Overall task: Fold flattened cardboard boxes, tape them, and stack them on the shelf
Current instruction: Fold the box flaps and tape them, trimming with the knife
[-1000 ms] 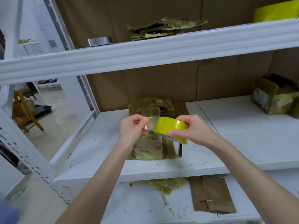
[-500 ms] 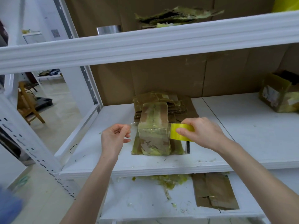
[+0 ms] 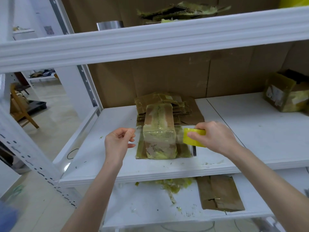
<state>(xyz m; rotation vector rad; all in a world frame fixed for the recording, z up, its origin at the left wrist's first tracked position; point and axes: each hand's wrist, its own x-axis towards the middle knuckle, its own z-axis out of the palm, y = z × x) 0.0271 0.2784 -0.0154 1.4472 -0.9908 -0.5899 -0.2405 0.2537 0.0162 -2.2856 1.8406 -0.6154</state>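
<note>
A small folded cardboard box (image 3: 159,131), brown with old yellowish tape, stands on the middle white shelf (image 3: 107,158). A clear strip of tape (image 3: 158,133) stretches across its front top edge. My left hand (image 3: 119,142) pinches the strip's free end just left of the box. My right hand (image 3: 211,136) grips the yellow tape roll (image 3: 192,137) just right of the box. Behind the box lies a pile of flattened cardboard boxes (image 3: 175,104).
An open taped box (image 3: 284,92) sits at the shelf's right. Torn cardboard (image 3: 182,11) and a metal cylinder (image 3: 110,25) lie on the upper shelf. Below, a flattened carton (image 3: 219,193) and tape scraps (image 3: 168,186). A wooden chair (image 3: 20,108) stands left, beyond the white upright (image 3: 31,158).
My hands drew apart, pulling the tape strip out from the roll. They then lowered it across the front of the folded box, left hand to the left, roll to the right.
</note>
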